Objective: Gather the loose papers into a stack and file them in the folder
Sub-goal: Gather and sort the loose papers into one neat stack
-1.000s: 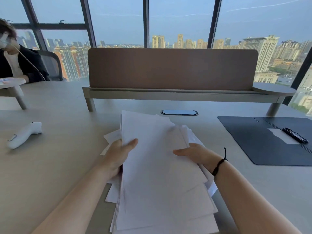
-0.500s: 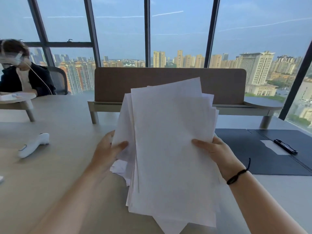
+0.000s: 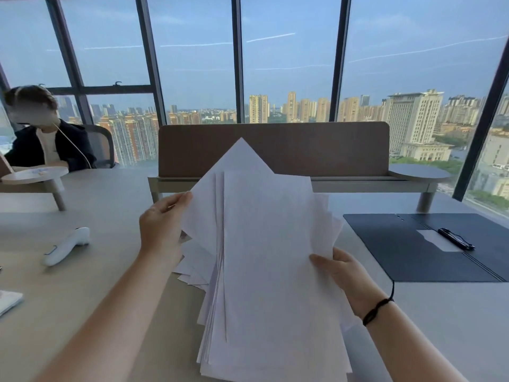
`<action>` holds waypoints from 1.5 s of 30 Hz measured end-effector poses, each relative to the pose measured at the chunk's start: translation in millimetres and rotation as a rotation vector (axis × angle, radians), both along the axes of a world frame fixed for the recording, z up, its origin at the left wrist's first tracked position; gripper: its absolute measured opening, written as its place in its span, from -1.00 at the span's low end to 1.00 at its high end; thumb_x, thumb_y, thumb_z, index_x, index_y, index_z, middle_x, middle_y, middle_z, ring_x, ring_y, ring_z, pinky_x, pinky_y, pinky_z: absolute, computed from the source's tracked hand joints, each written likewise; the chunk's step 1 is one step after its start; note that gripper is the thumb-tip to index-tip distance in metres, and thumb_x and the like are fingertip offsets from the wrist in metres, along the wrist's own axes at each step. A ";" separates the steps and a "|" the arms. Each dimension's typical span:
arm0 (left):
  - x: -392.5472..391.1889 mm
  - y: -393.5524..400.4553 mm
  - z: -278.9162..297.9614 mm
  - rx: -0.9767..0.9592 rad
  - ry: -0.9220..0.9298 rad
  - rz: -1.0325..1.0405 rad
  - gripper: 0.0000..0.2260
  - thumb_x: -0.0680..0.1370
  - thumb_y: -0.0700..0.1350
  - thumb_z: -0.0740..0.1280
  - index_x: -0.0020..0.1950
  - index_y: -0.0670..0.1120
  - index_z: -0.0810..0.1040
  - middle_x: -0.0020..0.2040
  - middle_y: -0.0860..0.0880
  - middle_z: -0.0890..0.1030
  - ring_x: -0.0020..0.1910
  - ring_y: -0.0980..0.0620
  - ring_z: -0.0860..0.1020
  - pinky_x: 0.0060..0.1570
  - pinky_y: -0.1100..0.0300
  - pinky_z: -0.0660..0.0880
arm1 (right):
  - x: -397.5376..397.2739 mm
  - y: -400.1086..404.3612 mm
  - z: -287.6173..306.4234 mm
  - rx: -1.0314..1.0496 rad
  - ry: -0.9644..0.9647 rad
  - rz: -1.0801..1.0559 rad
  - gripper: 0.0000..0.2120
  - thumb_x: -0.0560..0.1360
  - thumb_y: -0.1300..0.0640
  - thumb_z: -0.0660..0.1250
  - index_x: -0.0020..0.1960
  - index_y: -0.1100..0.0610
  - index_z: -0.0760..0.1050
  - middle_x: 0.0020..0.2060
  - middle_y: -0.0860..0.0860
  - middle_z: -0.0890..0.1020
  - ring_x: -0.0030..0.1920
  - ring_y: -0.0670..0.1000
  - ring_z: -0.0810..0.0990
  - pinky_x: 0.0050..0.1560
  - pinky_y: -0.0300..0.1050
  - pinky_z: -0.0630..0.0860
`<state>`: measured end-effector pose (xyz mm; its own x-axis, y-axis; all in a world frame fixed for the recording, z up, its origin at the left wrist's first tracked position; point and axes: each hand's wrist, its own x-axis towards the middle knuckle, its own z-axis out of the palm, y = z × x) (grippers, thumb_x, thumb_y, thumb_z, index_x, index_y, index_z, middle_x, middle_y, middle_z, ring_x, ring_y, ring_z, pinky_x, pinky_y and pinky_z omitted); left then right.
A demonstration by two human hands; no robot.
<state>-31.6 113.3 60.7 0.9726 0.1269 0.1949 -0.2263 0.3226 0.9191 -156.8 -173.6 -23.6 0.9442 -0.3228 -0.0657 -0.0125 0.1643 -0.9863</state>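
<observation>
Several things lie along the desk (image 3: 91, 271), and at the far left sits a white handheld device (image 3: 66, 246), well clear of the work. A seated person (image 3: 45, 142) is at the next table beyond it.

Next comes the left hand (image 3: 161, 230), raised off the desk with its fingers closed on the left edge of the papers (image 3: 264, 257), thumb in front near the upper corner. The sheets stand roughly upright between both hands, bottom edges down toward the desk, but they are far from square: some fan out to the left below the hand, and one sheet pokes up as a skewed corner above the rest. The right hand (image 3: 345, 271), a black cord at the wrist, grips the right edge lower down, thumb across the front sheet.

To the right, the dark folder (image 3: 407, 252) lies open and flat on the desk, well apart from the papers, with a black pen (image 3: 455, 238) resting on a pale slip inside it.

The step in hand looks like the gathering: the sheets are collected but not yet aligned. The next move likely calls for loosening both grips a little and tapping the bottom edges on the desk so strays settle, then squaring the sides. After that the stack must travel right to the folder, where the pen may need moving aside.
</observation>
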 end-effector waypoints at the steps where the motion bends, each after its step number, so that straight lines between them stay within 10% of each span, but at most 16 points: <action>1: -1.3 -6.7 -5.9 -0.061 0.058 -0.069 -0.96 0.51 -0.10 0.48 -0.06 -0.02 0.66 -0.19 0.03 0.72 -0.10 -0.03 0.66 -0.04 0.00 0.63 | 0.9 0.8 -3.5 0.020 0.013 -0.020 -0.82 0.57 0.25 0.36 0.13 0.28 0.64 0.03 0.28 0.73 -0.07 0.25 0.71 0.09 0.24 0.63; 6: -8.3 -34.8 -69.2 0.040 0.272 -0.359 -0.76 0.56 -0.09 0.40 0.18 -0.17 0.64 0.10 -0.14 0.70 0.08 -0.12 0.66 0.17 -0.04 0.55 | 4.5 4.9 -18.7 0.098 0.056 -0.087 -0.82 0.57 0.24 0.37 0.14 0.26 0.63 -0.02 0.24 0.74 -0.12 0.21 0.71 0.05 0.16 0.64; 14: 2.5 -47.2 -84.0 0.125 0.415 -0.195 -0.73 0.61 -0.01 0.26 -0.03 -0.16 0.67 0.00 -0.19 0.70 0.03 -0.18 0.65 0.15 -0.07 0.55 | -2.0 5.9 -19.7 0.224 0.053 0.058 -0.82 0.51 0.33 0.38 0.11 0.27 0.62 -0.08 0.23 0.75 -0.23 0.18 0.75 -0.28 -0.01 0.68; 20: 19.8 -33.1 -78.2 0.325 0.347 0.241 -0.79 0.58 -0.07 0.25 -0.24 -0.07 0.45 -0.16 -0.18 0.58 -0.09 -0.19 0.59 0.00 -0.05 0.54 | 1.7 9.9 -24.6 0.215 0.074 0.154 -0.75 0.41 0.40 0.44 0.08 0.30 0.67 0.08 0.35 0.69 -0.04 0.30 0.69 0.03 0.25 0.64; 29: 27.1 24.5 -73.8 0.194 0.335 -0.100 -0.92 0.60 -0.24 0.34 -0.04 -0.24 0.59 -0.16 -0.16 0.67 -0.39 0.04 0.66 -0.38 0.21 0.58 | 2.1 -3.9 -18.8 0.288 0.218 0.022 -0.72 0.52 0.34 0.37 0.22 0.38 0.56 0.08 0.33 0.69 -0.17 0.24 0.74 -0.12 0.18 0.69; 36: 4.5 18.0 -85.4 0.282 0.424 -0.509 -0.81 0.57 -0.19 0.38 0.17 -0.15 0.60 -0.02 -0.12 0.75 -0.14 -0.03 0.73 -0.28 0.17 0.64 | 3.4 8.1 -14.9 0.305 0.233 0.135 -0.77 0.56 0.36 0.29 0.18 0.27 0.59 0.14 0.32 0.68 0.17 0.34 0.64 0.20 0.28 0.57; 45: 27.3 40.9 -97.6 0.364 0.477 -0.304 -0.77 0.50 -0.34 0.41 0.15 -0.35 0.62 -0.08 -0.24 0.72 -0.25 -0.13 0.69 -0.13 0.03 0.61 | 5.1 3.1 -17.9 0.139 0.296 0.114 -0.72 0.54 0.45 0.26 0.21 0.30 0.57 0.12 0.31 0.68 0.15 0.36 0.65 0.21 0.28 0.55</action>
<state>-4.3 154.1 -36.9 0.9449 -0.1588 -0.2863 0.2832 -0.0420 0.9581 -151.7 -170.5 -41.5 0.9072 -0.1849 -0.3779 -0.3206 0.2777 -0.9056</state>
